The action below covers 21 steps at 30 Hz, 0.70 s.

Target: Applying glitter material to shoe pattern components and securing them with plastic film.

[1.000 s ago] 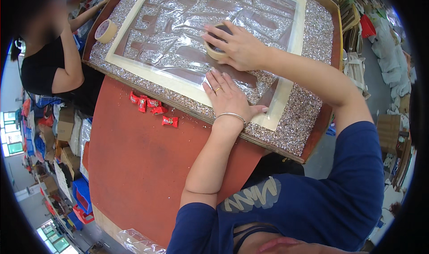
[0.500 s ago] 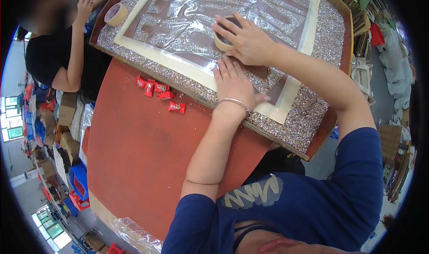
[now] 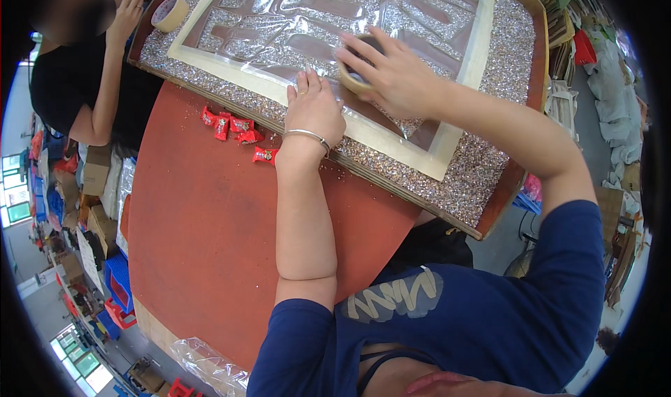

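My right hand (image 3: 400, 77) grips a roll of cream masking tape (image 3: 353, 84), with its fingers spread over the ring and its core. Under it lies a sheet of clear plastic film (image 3: 335, 9) with brownish patches showing through. Cream tape strips (image 3: 423, 161) run along the film's edges. To the left of the roll, my left hand (image 3: 314, 110) rests palm down on the near tape strip, fingers stretched out and holding nothing. Film and strips lie over small glittering chips (image 3: 514, 68) that fill a shallow wooden tray (image 3: 504, 207).
A second tape roll (image 3: 170, 14) sits in the tray's far left corner. Several red-wrapped sweets (image 3: 237, 126) lie on the reddish-brown tabletop (image 3: 210, 236), close to my left wrist. Another person (image 3: 91, 82) is at the upper left. Crumpled clear plastic (image 3: 210, 365) lies at the lower left.
My left hand has slid left along the near tape strip, away from the right hand. My right hand has shifted slightly right and nearer with the tape roll.
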Each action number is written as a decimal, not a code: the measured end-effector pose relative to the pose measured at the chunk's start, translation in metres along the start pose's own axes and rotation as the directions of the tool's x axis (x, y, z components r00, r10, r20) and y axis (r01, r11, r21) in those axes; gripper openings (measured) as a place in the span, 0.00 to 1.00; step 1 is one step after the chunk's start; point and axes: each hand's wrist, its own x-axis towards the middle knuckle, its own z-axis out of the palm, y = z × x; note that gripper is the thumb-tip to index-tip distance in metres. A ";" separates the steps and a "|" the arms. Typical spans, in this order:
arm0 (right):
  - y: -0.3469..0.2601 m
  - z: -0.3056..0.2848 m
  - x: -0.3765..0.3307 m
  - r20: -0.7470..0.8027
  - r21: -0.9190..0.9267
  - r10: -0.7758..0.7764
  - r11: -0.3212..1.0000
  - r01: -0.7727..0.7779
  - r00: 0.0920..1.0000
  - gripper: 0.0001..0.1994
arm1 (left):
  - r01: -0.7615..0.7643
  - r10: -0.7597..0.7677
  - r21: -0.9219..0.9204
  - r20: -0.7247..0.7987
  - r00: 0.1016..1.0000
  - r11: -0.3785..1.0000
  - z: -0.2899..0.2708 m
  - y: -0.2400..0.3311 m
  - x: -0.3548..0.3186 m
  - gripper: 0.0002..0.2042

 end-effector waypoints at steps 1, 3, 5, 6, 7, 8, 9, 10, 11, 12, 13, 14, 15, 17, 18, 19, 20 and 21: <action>0.004 0.008 0.013 -0.052 0.013 -0.018 1.000 0.018 0.998 0.34 | 0.019 -0.019 -0.018 -0.011 1.000 1.000 0.002 0.001 0.001 0.28; 0.007 0.013 0.010 -0.034 0.032 -0.070 0.997 0.071 0.997 0.34 | 0.033 -0.034 -0.034 -0.031 0.999 0.999 0.003 0.001 0.005 0.28; 0.002 0.001 -0.009 0.035 -0.063 -0.252 0.965 0.254 0.967 0.35 | 0.062 -0.065 -0.080 -0.029 0.997 0.995 0.005 -0.006 -0.001 0.28; -0.007 -0.020 -0.031 0.089 0.005 -0.220 0.975 0.220 0.972 0.37 | 0.073 -0.077 -0.085 -0.035 0.996 0.994 0.003 -0.007 -0.004 0.28; -0.012 -0.038 -0.055 0.151 0.070 -0.183 0.982 0.174 0.972 0.38 | 0.068 -0.071 -0.079 -0.037 0.997 0.995 0.002 -0.002 -0.003 0.28; -0.013 -0.048 -0.072 0.149 0.069 -0.188 0.981 0.180 0.971 0.38 | 0.063 -0.065 -0.067 -0.040 0.997 0.996 -0.001 0.001 -0.003 0.28; -0.015 -0.054 -0.085 0.200 0.086 -0.160 0.986 0.145 0.967 0.35 | 0.048 -0.048 -0.010 -0.029 0.998 0.999 0.000 0.006 -0.003 0.28; -0.015 -0.054 -0.090 0.250 0.101 -0.133 0.989 0.111 0.959 0.33 | 0.053 -0.053 -0.011 -0.027 0.998 0.999 0.002 0.009 -0.003 0.28; -0.006 -0.044 -0.079 0.183 0.053 -0.147 0.989 0.140 0.972 0.34 | 0.049 -0.047 0.041 -0.044 0.998 0.998 0.005 0.012 -0.003 0.27; 0.002 -0.034 -0.062 0.177 0.054 -0.148 0.989 0.141 0.973 0.34 | 0.041 -0.035 0.098 -0.063 0.997 0.994 0.006 0.017 -0.003 0.27; 0.009 -0.021 -0.037 0.105 0.041 -0.183 0.983 0.180 0.977 0.35 | 0.036 -0.030 0.160 -0.039 0.999 0.986 0.004 0.027 -0.008 0.26; 0.013 -0.009 -0.009 0.032 0.021 -0.221 0.975 0.221 0.975 0.35 | 0.042 -0.029 0.152 -0.086 0.996 0.987 0.014 0.033 -0.011 0.25; 0.017 0.005 0.016 0.015 0.008 -0.262 0.965 0.262 0.965 0.36 | 0.071 -0.061 0.174 -0.062 0.996 0.982 0.013 0.045 -0.015 0.25; 0.016 0.021 0.067 0.012 0.019 -0.288 0.958 0.287 0.958 0.35 | 0.120 -0.114 0.211 -0.038 0.993 0.970 0.008 0.066 -0.022 0.25; 0.011 0.026 0.092 0.036 0.031 -0.272 0.962 0.271 0.962 0.33 | 0.115 -0.114 0.202 -0.017 0.993 0.973 0.007 0.072 -0.023 0.25; 0.008 0.030 0.117 0.080 -0.013 -0.256 0.966 0.258 0.963 0.30 | 0.109 -0.112 0.193 0.002 0.994 0.975 0.007 0.077 -0.024 0.25; 0.007 0.035 0.140 0.125 -0.058 -0.233 0.969 0.242 0.964 0.28 | 0.116 -0.117 0.198 -0.004 0.993 0.973 0.010 0.083 -0.025 0.25; 0.008 0.048 0.163 0.114 -0.061 -0.237 0.968 0.245 0.965 0.28 | 0.109 -0.099 0.182 -0.061 0.993 0.977 0.013 0.087 -0.026 0.25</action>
